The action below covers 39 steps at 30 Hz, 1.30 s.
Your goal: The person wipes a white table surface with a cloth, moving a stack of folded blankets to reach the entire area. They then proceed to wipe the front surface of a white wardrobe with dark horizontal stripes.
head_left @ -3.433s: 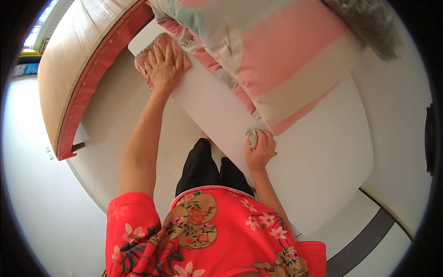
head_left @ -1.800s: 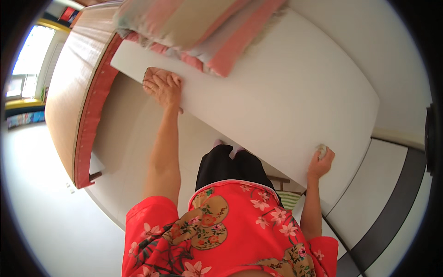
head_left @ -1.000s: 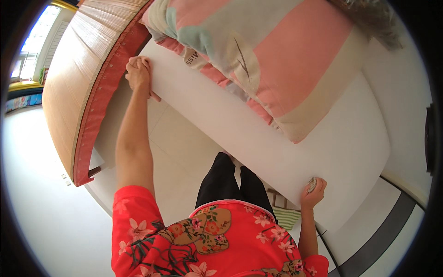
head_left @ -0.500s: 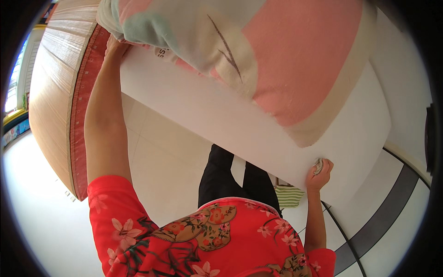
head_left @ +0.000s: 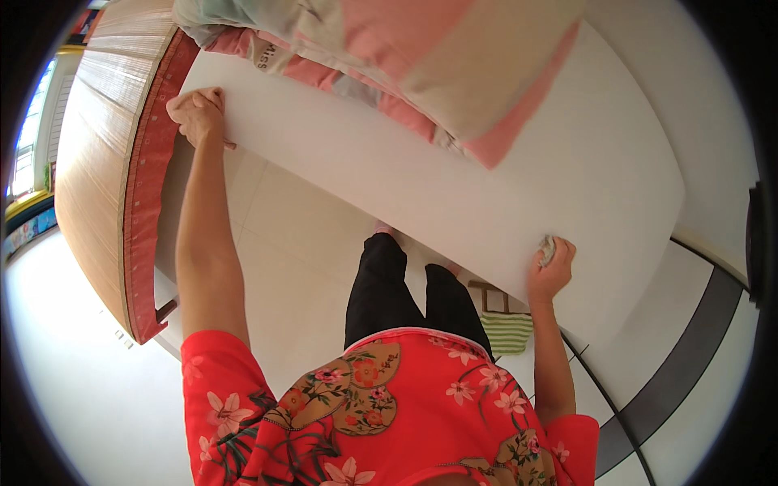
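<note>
Dark lettering was printed on a pale patch of the folded bedding (head_left: pixel 462 65), towards the upper left of the frame, on a lower layer partly covered by the one above. The bedding was cut off by the top edge, and a straw-coloured mat (head_left: pixel 101 170) with red edging (head_left: pixel 139 243) was cut off at the upper left. A wooden frame (head_left: pixel 490 296), right of centre, was partly hidden by a white board (head_left: pixel 405 186) and by a green-striped cloth (head_left: pixel 507 334).

Two hands were counted, each occupied by one cloth. In the upper left, at the board's left end, a pink cloth (head_left: pixel 183 105) was held by the left hand (head_left: pixel 204 121), its fingers bent and pressed together over the fabric; where the thumb was placed could not be told. At the right of the frame, a crumpled grey cloth (head_left: pixel 547 249) was gripped over the board by the right hand (head_left: pixel 553 274), its fingers curled round the bundle, their tips hidden. One board and one striped cloth were counted
</note>
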Tool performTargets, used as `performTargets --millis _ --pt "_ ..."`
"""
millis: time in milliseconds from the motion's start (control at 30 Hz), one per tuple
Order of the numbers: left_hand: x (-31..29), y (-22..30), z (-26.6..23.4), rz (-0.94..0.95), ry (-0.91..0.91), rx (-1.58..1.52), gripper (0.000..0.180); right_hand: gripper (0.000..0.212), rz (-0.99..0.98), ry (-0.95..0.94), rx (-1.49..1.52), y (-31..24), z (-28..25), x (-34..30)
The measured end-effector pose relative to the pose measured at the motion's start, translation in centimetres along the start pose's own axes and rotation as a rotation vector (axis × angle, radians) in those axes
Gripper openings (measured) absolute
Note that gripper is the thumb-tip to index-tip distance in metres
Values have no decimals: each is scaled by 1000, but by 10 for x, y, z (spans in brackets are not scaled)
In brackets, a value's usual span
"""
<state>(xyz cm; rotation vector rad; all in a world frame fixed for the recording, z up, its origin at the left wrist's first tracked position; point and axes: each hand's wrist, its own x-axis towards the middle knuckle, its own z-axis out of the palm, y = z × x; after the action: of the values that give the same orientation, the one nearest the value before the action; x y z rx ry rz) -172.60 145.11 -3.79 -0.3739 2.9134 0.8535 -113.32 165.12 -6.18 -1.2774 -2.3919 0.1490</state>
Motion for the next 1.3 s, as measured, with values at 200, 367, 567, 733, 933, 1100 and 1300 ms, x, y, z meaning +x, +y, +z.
performTargets --millis 200,367,567,733,933,1100,1300 --pt "-106 -35 43 30 83 -162 74 36 -25 21 65 -5 -2 9" --pt "-256 -48 80 102 165 -230 78 36 -71 58 101 -12 -9 15" --pt "-423 -51 101 238 136 -201 82 32 -17 67 257 -15 -14 15" --pt "-556 -57 99 363 -32 -260 80 17 32 70 626 5 -26 23" --pt "-611 -77 88 440 -219 -94 70 20 573 -101 1242 65 -87 15" --pt "-577 -64 1 258 -847 -576 58 18 673 132 1151 157 -134 -13" --pt "-585 25 -52 865 -685 -377 59 17 801 307 1119 205 -162 -55"
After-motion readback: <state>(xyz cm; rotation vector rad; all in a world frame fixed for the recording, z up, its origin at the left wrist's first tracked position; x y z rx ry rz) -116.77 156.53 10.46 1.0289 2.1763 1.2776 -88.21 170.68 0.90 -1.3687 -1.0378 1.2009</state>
